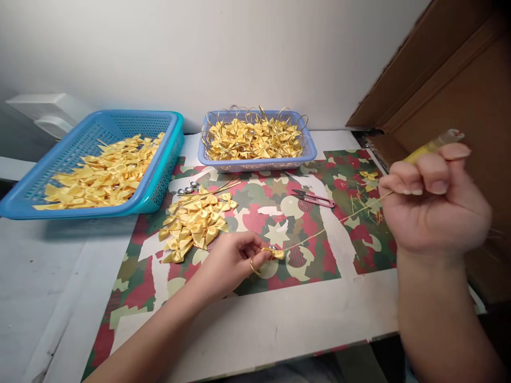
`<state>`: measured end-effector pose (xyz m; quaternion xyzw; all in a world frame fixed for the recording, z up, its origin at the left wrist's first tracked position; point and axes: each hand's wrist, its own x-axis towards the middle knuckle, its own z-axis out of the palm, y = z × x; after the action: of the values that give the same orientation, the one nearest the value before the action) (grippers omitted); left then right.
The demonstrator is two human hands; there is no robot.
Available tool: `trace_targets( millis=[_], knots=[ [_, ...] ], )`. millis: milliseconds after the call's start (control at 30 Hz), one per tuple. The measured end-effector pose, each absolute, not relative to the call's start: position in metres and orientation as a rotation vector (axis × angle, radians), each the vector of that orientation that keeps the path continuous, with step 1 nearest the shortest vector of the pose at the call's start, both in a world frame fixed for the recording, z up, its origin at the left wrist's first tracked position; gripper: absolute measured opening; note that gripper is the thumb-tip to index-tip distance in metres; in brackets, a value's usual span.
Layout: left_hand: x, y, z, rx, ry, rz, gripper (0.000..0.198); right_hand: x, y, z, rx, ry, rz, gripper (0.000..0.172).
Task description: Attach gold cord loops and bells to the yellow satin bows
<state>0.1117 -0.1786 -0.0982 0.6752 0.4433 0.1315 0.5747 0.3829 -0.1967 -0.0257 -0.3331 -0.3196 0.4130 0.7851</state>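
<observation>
My left hand (239,260) pinches a yellow ribbon bow (277,254) low over the patterned paper, with a small silvery bell at its top and a loop of gold wire curling below my fingers. A thin yellow thread (315,235) runs taut from the bow up to my right hand (435,205). That hand is raised at the right, fingers curled round a spool of yellow thread (429,148); its pale end sticks out above. A heap of yellow bows (195,226) lies left of my left hand. Thread snips (315,199) rest beyond the thread.
At the left stand stacked blue baskets (159,159) of yellow bows. A smaller blue basket (255,163) at the back holds bows with gold wire loops. Small bells (187,190) and gold wires (217,189) lie behind the heap. A cardboard box (451,96) borders the right side.
</observation>
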Motion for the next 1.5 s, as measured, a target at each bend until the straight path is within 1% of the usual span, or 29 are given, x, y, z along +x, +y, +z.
trace_targets(
  millis=[100,167,233,267,300,367,433,500,533,600,633,700,800,933,1067,1167,1300,1333,1367,1433,1500],
  knots=[
    [0.1,-0.162,-0.094,1.948,1.026,0.41,0.017,0.376,-0.194,-0.012,-0.738,-0.752,0.964,0.018],
    [0.092,-0.151,-0.09,2.16,0.994,0.451,0.027,0.369,-0.194,0.003,-0.717,-0.822,1.017,0.016],
    [0.086,-0.143,-0.081,2.273,1.011,0.498,0.04,0.359,-0.195,0.019,-0.675,-0.912,1.076,0.015],
    [0.085,-0.141,-0.074,2.299,1.045,0.548,0.043,0.352,-0.195,0.027,-0.654,-0.957,1.111,0.015],
    [0.085,-0.14,-0.066,2.307,1.076,0.608,0.043,0.345,-0.194,0.034,-0.639,-0.995,1.155,0.016],
    [0.091,-0.143,-0.049,2.275,1.065,0.731,0.037,0.33,-0.192,0.045,-0.619,-1.048,1.228,0.021],
    [0.104,-0.148,-0.034,2.212,0.905,0.735,0.034,0.316,-0.186,0.052,-0.655,-1.082,1.24,0.025],
    [0.121,-0.153,-0.026,2.102,0.746,0.659,0.037,0.304,-0.177,0.054,-0.758,-1.103,1.195,0.024],
    [0.129,-0.154,-0.025,2.019,0.685,0.626,0.037,0.3,-0.172,0.053,-0.815,-1.112,1.167,0.022],
    [0.144,-0.155,-0.029,1.774,0.586,0.574,0.028,0.297,-0.162,0.05,-0.882,-1.13,1.129,0.017],
    [0.149,-0.155,-0.033,1.631,0.539,0.575,0.029,0.298,-0.158,0.047,-0.89,-1.136,1.119,0.016],
    [0.153,-0.153,-0.046,1.388,0.488,0.594,0.04,0.304,-0.149,0.039,-0.888,-1.142,1.091,0.017],
    [0.148,-0.15,-0.068,1.133,0.494,0.647,0.042,0.324,-0.14,0.026,-0.916,-1.128,1.008,0.023],
    [0.134,-0.152,-0.089,0.977,0.576,0.655,0.041,0.35,-0.136,0.011,-0.914,-1.073,0.971,0.028],
    [0.131,-0.156,-0.092,0.947,0.585,0.61,0.041,0.359,-0.133,-0.002,-0.86,-1.03,0.99,0.028],
    [0.132,-0.156,-0.087,0.845,0.54,0.681,0.039,0.352,-0.133,-0.019,-0.79,-0.981,1.063,0.025],
    [0.127,-0.148,-0.081,0.747,0.626,1.013,0.024,0.339,-0.143,-0.045,-0.909,-1.069,1.32,0.023],
    [0.125,-0.146,-0.081,0.758,0.673,1.074,0.024,0.335,-0.148,-0.049,-0.944,-1.117,1.382,0.023],
    [0.123,-0.145,-0.081,0.788,0.723,1.106,0.028,0.332,-0.153,-0.05,-0.963,-1.17,1.44,0.023],
    [0.121,-0.144,-0.084,0.902,0.816,1.059,0.039,0.325,-0.163,-0.047,-0.928,-1.275,1.549,0.022],
    [0.122,-0.149,-0.087,1.067,0.85,0.891,0.041,0.314,-0.169,-0.039,-0.819,-1.344,1.644,0.021]
  ],
)
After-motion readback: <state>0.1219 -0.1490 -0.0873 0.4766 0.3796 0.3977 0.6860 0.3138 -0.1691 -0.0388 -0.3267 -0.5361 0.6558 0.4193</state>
